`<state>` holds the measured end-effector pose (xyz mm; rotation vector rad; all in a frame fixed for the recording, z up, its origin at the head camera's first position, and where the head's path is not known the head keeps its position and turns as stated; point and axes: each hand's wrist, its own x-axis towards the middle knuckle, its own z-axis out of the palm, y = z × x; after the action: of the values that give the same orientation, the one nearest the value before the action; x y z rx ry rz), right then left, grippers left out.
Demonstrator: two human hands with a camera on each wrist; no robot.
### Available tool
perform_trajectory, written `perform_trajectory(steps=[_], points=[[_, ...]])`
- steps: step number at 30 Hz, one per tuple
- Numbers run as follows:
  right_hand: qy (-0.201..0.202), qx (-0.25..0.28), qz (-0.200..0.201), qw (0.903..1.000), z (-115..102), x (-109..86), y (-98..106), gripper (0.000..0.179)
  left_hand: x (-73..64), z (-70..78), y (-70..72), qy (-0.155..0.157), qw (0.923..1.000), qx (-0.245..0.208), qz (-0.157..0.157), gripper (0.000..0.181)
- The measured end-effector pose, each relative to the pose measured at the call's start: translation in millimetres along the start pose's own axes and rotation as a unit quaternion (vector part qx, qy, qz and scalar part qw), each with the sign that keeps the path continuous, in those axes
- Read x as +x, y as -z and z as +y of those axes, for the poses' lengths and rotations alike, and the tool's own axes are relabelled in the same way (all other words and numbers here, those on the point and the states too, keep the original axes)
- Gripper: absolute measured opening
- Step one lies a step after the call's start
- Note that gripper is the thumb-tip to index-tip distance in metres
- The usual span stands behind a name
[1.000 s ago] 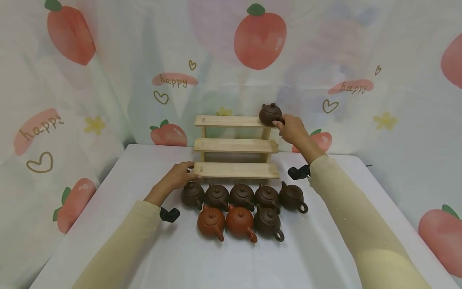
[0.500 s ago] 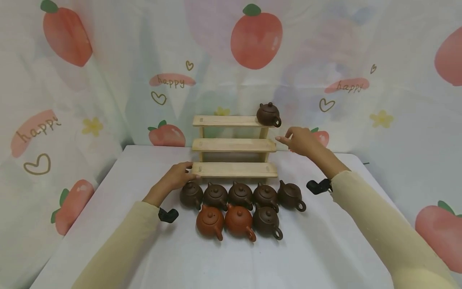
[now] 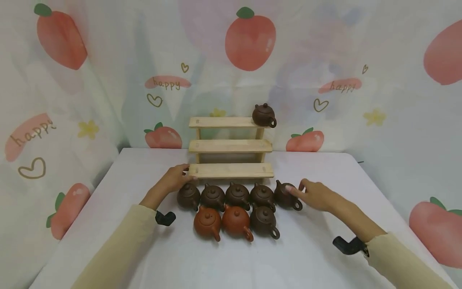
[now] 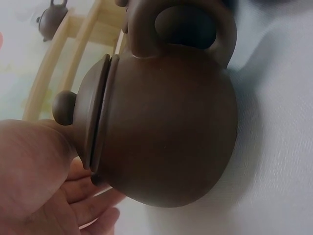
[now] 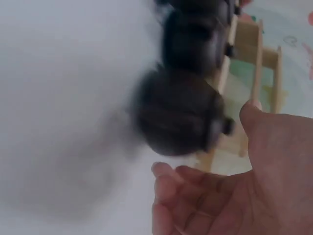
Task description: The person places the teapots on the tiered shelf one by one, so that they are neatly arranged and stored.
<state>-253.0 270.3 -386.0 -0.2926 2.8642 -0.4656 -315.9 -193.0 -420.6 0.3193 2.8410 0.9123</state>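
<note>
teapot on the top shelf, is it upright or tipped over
Upright: the dark brown teapot sits on the top shelf with its lid knob uppermost.

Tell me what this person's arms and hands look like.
The sleeves are long, plain and pale beige, ending short of the hands. A bent black fitting juts out near each sleeve's end. The left hand and right hand wear no gloves.

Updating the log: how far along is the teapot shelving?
Looks done: one dark brown teapot sits on the wooden stand, top right.
In hand: left hand holds the stand's bottom left end; right hand, no grip yet, is by the far-right teapot.
Left, apparently: all eight teapots on the white table.
</note>
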Motion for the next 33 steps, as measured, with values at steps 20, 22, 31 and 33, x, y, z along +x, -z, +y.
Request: perform_trajectory(steps=[20,22,31,33], points=[[0.041,0.027,0.137,0.9894,6.6,-26.0,-70.5,0.031,-0.5,0.3,-1.3,-0.009,0.9999,0.006,-0.004,0.064],[0.042,0.024,0.15,0.9875,7.7,-26.8,-71.8,0.031,-0.2,1.7,-1.3,-0.01,0.9999,0.006,-0.005,0.065],[0.073,0.024,0.179,0.9808,8.6,-27.6,-72.5,0.028,1.4,-0.6,-1.1,-0.013,0.9998,0.015,-0.002,0.063],[0.076,0.028,0.179,0.9805,8.4,-28.2,-71.9,0.028,1.6,-1.0,-1.5,-0.015,0.9998,0.014,-0.002,0.064]])
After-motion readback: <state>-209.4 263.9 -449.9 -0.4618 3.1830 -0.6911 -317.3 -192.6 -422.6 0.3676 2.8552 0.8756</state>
